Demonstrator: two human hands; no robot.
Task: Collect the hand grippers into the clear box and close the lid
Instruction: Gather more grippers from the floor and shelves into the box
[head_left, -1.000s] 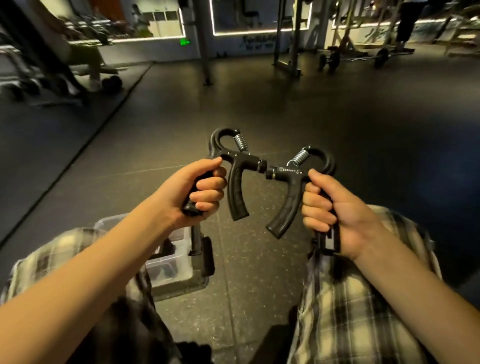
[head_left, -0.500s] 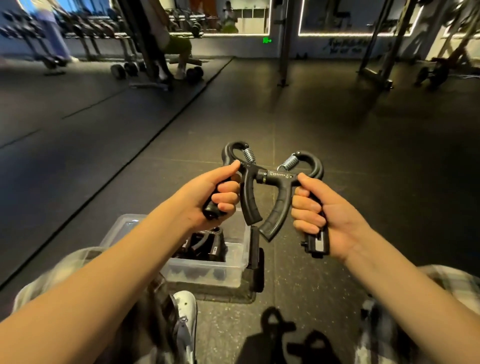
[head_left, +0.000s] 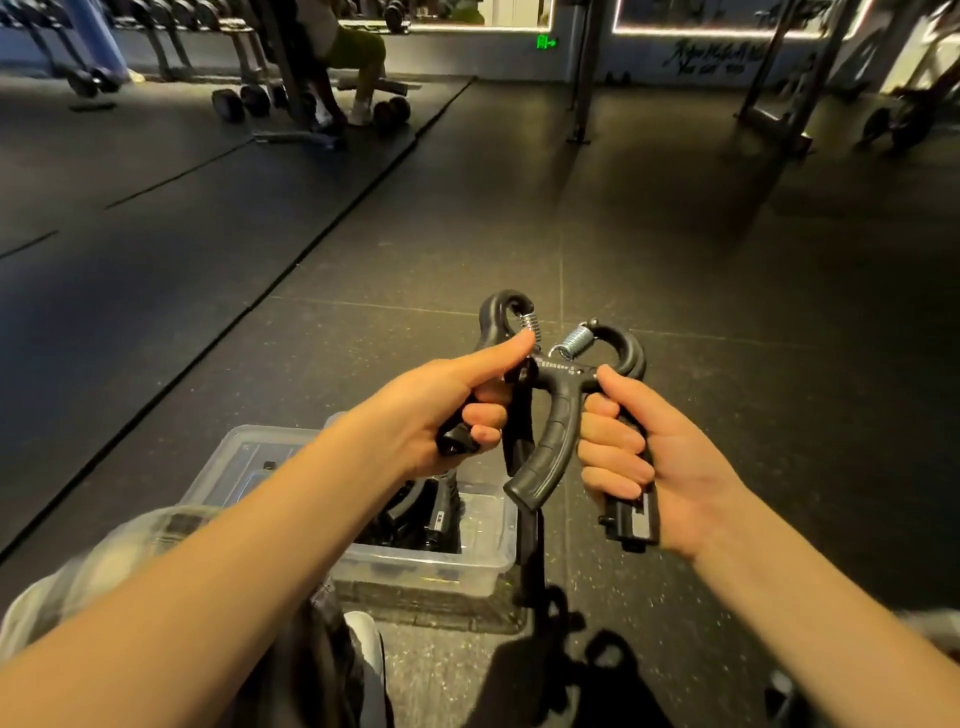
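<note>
Above the open, part-filled clear box (head_left: 426, 569), left hand (head_left: 441, 410) and right hand (head_left: 639, 457) each clutched a hand gripper (head_left: 556, 441), both unstowed.

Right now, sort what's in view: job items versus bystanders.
Job: black spring hand gripper in left hand; matching black gripper in right hand; clear plastic box; black grippers already inside it.
Lying about: black dumbbells on far floor; grey metal rack frame.

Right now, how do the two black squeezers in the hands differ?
The left hand has its thumb partly covering the spring of its black plastic hand gripper; the right hand's black plastic gripper shows its whole spring. The left gripper's loop sits higher than the right one's. Both are held by one handle.
</note>
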